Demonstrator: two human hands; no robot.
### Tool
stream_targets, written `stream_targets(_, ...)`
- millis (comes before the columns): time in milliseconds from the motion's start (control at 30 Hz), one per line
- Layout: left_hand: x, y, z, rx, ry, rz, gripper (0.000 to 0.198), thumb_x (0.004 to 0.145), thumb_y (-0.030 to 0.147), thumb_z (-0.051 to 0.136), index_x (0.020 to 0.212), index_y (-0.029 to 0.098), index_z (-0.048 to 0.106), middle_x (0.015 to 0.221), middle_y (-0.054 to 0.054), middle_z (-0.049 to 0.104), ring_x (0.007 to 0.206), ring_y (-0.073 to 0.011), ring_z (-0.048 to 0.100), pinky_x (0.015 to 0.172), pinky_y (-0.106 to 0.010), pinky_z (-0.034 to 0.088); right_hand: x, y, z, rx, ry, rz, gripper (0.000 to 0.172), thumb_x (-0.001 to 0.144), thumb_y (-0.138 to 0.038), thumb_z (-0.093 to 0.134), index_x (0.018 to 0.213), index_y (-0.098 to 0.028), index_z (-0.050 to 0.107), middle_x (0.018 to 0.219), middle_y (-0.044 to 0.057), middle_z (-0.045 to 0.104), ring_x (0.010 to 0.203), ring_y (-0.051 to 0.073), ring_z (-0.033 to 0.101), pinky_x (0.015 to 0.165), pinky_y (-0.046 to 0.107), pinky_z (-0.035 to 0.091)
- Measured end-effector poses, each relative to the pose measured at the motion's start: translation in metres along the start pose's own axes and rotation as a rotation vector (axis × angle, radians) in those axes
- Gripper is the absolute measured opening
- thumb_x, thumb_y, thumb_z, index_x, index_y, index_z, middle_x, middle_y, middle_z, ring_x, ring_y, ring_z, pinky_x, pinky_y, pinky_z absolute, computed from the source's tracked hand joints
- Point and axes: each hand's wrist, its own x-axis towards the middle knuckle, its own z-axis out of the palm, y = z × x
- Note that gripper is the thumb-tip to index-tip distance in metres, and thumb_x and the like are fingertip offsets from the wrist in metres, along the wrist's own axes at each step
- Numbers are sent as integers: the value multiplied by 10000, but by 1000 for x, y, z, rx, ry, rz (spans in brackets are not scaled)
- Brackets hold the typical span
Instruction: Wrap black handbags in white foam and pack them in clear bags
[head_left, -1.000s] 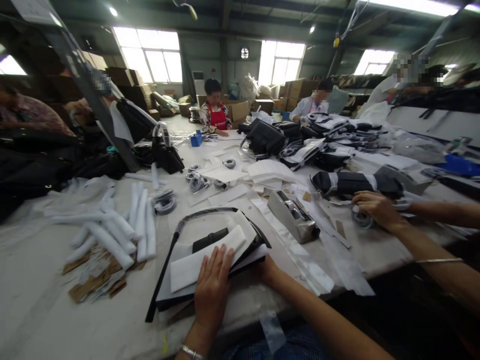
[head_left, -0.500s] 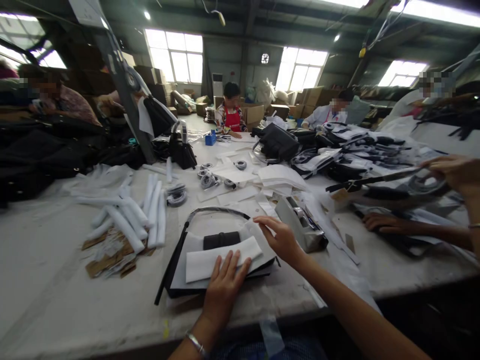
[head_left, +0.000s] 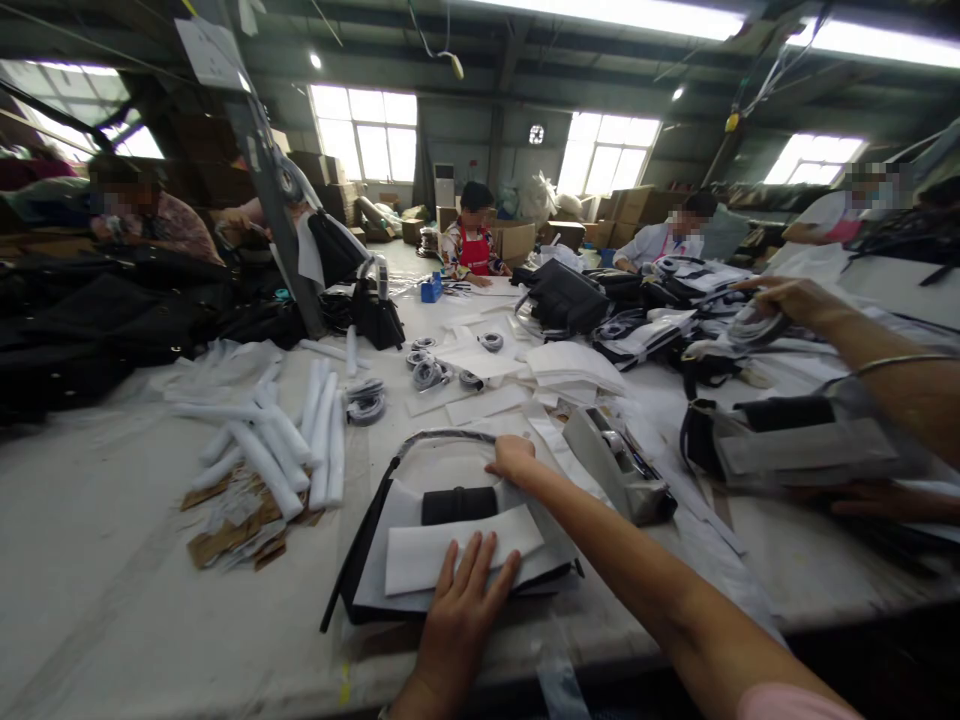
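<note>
A black handbag [head_left: 356,606] lies on the table in front of me, covered in part by white tissue-like wrapping. Its film-wrapped handle [head_left: 442,437] arches up at the far side. Across the lower front sits a white padding sheet [head_left: 420,558], just below a dark strap or flap [head_left: 459,505]. My left hand [head_left: 474,595] rests flat on that sheet and the bag, fingers spread. At the right end of the handle my right hand [head_left: 514,460] is closed around it; the fingertips are mostly hidden.
White foam rolls [head_left: 259,455] and brown tags [head_left: 236,535] lie left. A tape dispenser [head_left: 619,470] stands to the right. Coiled straps [head_left: 429,372] and white sheets [head_left: 574,368] lie beyond. At right a co-worker's hand [head_left: 799,300] is over another bag [head_left: 810,445].
My right hand has gone from outstretched fingers beside the wrapping to closed at the handle. My left hand stays on the padding sheet. The co-worker's upper hand has moved left.
</note>
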Motion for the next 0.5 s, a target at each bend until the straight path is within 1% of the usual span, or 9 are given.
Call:
stream_targets(67, -2, 1, 4, 2, -3, -7, 469, 1023, 219, 329, 1448, 365, 465, 1408, -24, 603, 1343, -227, 514, 1129, -480, 409, 2, 5, 0, 26, -17, 18, 322, 958, -352, 619, 1216, -160, 605, 1220, 93, 622, 1044, 224, 636, 888, 434, 552)
stream_targets(167, -3, 2, 4, 21, -7, -4, 509, 1009, 152, 323, 1452, 364, 458, 1407, -25, 604, 1340, -228, 518, 1121, -483, 418, 2, 16, 1, 103, -25, 5, 259, 958, -352, 619, 1134, -163, 638, 1147, 75, 651, 993, 203, 648, 866, 409, 555)
stream_targets(267, 0, 0, -2, 22, -25, 9, 513, 1003, 146, 343, 1459, 356, 450, 1407, -31, 605, 1332, -229, 528, 1105, -475, 441, -1, 27, 5, 238, 15, -79, 189, 901, -315, 687, 983, -146, 673, 973, 43, 690, 885, 181, 659, 807, 344, 543)
stream_targets(367, 3, -1, -6, 20, -75, 28, 519, 1000, 139, 351, 1467, 347, 438, 1415, -37, 597, 1331, -231, 530, 1087, -471, 464, -6, 38, 9, 414, 83, -192, 147, 811, -257, 739, 871, -138, 676, 800, 10, 695, 779, 151, 645, 700, 245, 490)
stream_targets(433, 4, -1, -7, 15, -96, 24, 528, 999, 127, 339, 1471, 345, 432, 1423, -39, 590, 1338, -234, 522, 1085, -478, 468, -13, 45, 10, 532, 116, -255, 204, 796, -293, 731, 917, -141, 671, 731, -14, 682, 701, 131, 625, 615, 213, 453)
stream_targets(500, 4, -2, -8, 5, -99, 12, 529, 1001, 125, 332, 1473, 343, 429, 1430, -39, 584, 1346, -236, 514, 1092, -484, 463, -22, 51, 8, 636, 138, -310, 343, 795, -359, 718, 1053, -142, 656, 695, -34, 675, 641, 123, 613, 571, 208, 443)
